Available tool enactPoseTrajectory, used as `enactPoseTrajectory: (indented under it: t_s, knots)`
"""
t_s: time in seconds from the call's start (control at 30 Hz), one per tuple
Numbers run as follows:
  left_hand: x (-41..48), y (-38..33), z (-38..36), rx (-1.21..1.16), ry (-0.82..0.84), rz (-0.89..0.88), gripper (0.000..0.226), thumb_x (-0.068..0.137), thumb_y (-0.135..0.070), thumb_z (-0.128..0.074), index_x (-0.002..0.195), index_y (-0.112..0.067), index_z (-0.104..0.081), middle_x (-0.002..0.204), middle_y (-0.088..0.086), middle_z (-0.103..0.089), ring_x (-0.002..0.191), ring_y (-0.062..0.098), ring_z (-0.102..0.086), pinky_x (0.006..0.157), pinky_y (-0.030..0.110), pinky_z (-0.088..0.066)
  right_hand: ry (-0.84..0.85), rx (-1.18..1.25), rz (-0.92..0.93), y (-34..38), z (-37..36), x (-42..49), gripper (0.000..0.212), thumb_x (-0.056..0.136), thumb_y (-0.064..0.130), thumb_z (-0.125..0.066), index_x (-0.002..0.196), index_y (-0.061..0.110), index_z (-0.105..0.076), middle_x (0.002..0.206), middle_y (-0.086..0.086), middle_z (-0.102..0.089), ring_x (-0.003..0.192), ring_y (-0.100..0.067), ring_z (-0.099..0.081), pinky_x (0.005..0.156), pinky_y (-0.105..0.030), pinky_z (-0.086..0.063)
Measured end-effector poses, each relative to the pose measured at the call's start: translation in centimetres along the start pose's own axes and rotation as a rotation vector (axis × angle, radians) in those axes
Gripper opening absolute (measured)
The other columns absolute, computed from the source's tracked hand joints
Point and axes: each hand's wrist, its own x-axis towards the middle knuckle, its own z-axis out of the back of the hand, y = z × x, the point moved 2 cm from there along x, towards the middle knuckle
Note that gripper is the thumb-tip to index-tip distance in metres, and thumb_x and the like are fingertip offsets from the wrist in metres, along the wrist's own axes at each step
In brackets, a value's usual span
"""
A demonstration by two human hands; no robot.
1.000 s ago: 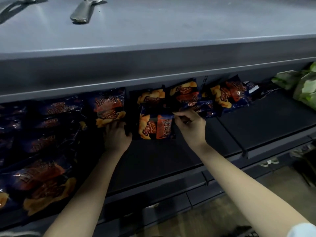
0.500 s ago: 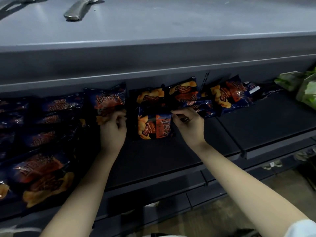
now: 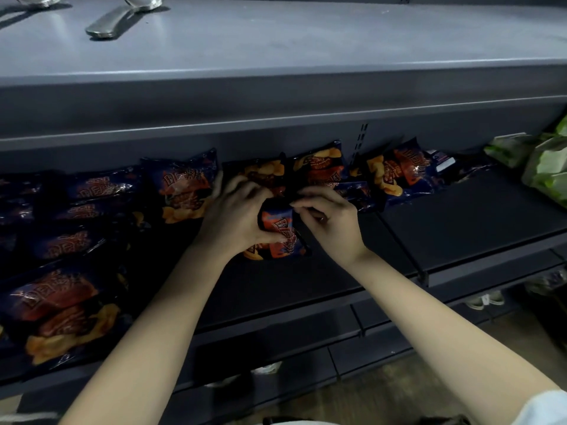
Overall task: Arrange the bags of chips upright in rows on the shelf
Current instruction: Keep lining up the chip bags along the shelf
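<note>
Both hands, left hand [image 3: 236,219] and right hand [image 3: 331,222], grip one chip bag [image 3: 280,231] on the dark shelf [image 3: 460,228].

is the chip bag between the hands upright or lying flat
Cannot tell. The chip bag is gripped by left hand and right hand, which hide much of it.

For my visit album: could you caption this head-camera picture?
Both hands, left hand and right hand, grip one chip bag on a dark shelf among other bags.

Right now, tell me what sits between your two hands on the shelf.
In the head view, one chip bag sits between the left hand and the right hand, and both hands hold it. Bare dark shelf lies in front of it.
</note>
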Motion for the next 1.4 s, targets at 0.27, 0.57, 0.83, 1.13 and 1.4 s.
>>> enactPoseTrajectory:
  t_s: [0.27,0.57,0.83,1.13,1.4]
  knots:
    - [-0.4,0.4,0.8,-0.089,0.036,0.22,0.075,0.066,-0.076,-0.056,0.11,-0.015,-0.046,0.086,0.005,-0.066,0.077,0.026,-0.064,0.061,0.031,-0.044,0.068,0.217,-0.188,1.7,-0.7,1.1,0.035,0.088,0.001,-0.059,0.123,0.008,-0.055,0.118,-0.001,-0.061,0.1,-0.008,-0.065,0.086,-0.018,-0.052]
    - [-5.5,3.4,-1.7,-1.104,-0.305,0.799,0.033,0.089,-0.046,-0.052,0.118,-0.03,-0.045,0.104,-0.012,-0.054,0.104,0.012,-0.053,0.089,0.025,-0.037,0.441,0.512,-0.761,1.2,-3.7,0.3,0.061,0.086,0.035,-0.063,0.139,0.03,-0.034,0.126,0.018,-0.047,0.12,-0.003,-0.045,0.103,-0.023,-0.039]
    - [-8.8,4.0,-2.1,-1.127,-0.171,0.782,0.052,0.087,-0.045,-0.051,0.132,-0.025,-0.034,0.115,-0.015,-0.048,0.101,-0.002,-0.048,0.078,0.009,-0.034,0.512,0.614,-0.639,2.1,-8.2,0.9,0.035,0.082,0.008,-0.069,0.115,0.014,-0.06,0.114,-0.005,-0.067,0.104,-0.014,-0.064,0.093,-0.032,-0.051]
    - [-11.0,6.3,-2.2,-1.164,-0.254,0.748,0.045,0.079,-0.013,-0.071,0.114,-0.029,-0.048,0.102,-0.02,-0.057,0.083,-0.023,-0.054,0.069,-0.001,-0.041,0.477,0.636,-0.664,2.8,-11.7,0.9,0.037,0.08,0.002,-0.07,0.115,0.004,-0.06,0.115,-0.013,-0.066,0.106,-0.022,-0.064,0.093,-0.038,-0.051]
    - [-11.0,7.3,-3.9,-0.986,-0.293,0.834,0.057,0.081,-0.028,-0.071,0.13,-0.017,-0.044,0.114,-0.013,-0.056,0.105,0.002,-0.054,0.078,0.0,-0.037,0.402,0.519,-0.738,2.1,-14.4,0.4,0.04,0.08,0.011,-0.072,0.117,0.008,-0.059,0.113,-0.006,-0.066,0.105,-0.016,-0.063,0.089,-0.028,-0.053]
